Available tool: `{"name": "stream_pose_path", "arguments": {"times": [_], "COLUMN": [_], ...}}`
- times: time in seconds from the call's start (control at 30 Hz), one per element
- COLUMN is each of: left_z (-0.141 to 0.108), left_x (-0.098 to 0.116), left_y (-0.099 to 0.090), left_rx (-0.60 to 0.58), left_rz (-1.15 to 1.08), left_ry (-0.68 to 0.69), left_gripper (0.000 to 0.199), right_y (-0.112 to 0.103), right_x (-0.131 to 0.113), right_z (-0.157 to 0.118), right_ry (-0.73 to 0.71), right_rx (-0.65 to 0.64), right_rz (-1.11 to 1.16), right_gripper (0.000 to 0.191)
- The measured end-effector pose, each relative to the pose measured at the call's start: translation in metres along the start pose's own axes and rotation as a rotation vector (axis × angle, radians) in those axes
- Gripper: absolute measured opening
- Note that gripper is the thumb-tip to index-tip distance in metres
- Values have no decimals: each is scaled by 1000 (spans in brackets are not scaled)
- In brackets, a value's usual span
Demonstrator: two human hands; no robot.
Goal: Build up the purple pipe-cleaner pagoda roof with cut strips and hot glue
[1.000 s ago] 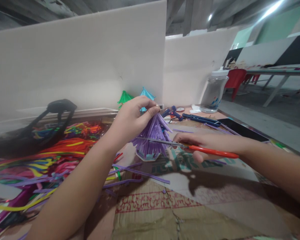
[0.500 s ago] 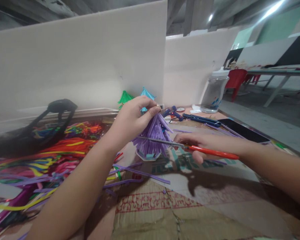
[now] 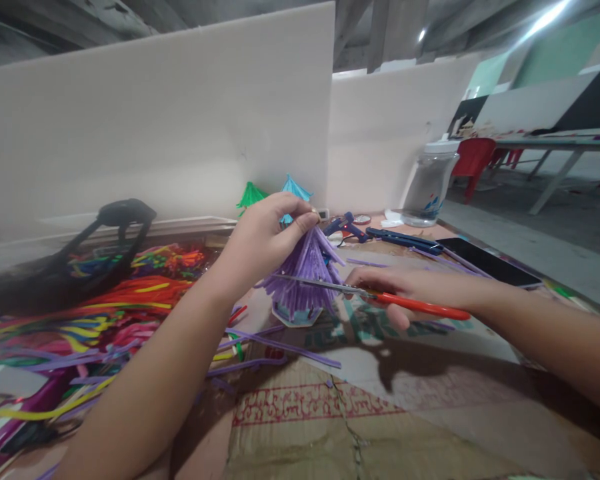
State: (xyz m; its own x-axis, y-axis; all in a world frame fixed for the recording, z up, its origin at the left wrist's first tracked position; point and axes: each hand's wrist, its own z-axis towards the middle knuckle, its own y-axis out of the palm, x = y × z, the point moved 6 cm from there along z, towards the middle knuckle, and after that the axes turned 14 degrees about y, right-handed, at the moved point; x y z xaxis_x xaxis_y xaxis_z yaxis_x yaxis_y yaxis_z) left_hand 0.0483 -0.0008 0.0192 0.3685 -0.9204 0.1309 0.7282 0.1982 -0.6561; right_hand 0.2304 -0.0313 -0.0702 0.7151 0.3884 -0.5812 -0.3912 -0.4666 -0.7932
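A cone-shaped roof of purple pipe cleaners [image 3: 307, 267] stands over a pale octagonal base [image 3: 297, 316] on the cardboard. At its peak my left hand [image 3: 283, 230] is closed, thumb and fingers pinching the tip. My right hand [image 3: 390, 287] is closed on red-handled scissors [image 3: 415, 303]. Their metal blades lie across the front of the purple strands, near the lower edge. Behind the left hand, a green cone roof [image 3: 251, 194] and a light blue cone roof [image 3: 297, 188] show partly. Cut purple strips [image 3: 285, 347] lie in front of the base.
Colourful pipe cleaners [image 3: 130, 297] pile up at left beside a blurred black object [image 3: 125, 220]. A glue gun [image 3: 344, 225], a blue utility knife [image 3: 405, 240], a phone [image 3: 487, 261] and a clear bottle [image 3: 427, 183] lie or stand toward the back right. White panels [image 3: 180, 127] rise behind.
The scissors have shifted slightly, their handles a little to the left. Lower purple strands sit slightly differently. My left hand keeps its pinch at the peak.
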Motion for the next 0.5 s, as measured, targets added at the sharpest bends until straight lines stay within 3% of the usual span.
{"name": "stream_pose_path", "arguments": {"times": [0.23,0.5], "left_z": [0,-6], "left_x": [-15,-53], "left_y": [-3,-5], "left_rx": [15,77], "left_rz": [47,59], "left_ry": [-54,-220], "left_gripper": [19,25], "right_y": [20,17], "right_x": [2,16], "right_z": [-4,9], "right_ry": [111,71], "right_rx": [-257,2], "right_rz": [4,-309], "right_gripper": [57,43]}}
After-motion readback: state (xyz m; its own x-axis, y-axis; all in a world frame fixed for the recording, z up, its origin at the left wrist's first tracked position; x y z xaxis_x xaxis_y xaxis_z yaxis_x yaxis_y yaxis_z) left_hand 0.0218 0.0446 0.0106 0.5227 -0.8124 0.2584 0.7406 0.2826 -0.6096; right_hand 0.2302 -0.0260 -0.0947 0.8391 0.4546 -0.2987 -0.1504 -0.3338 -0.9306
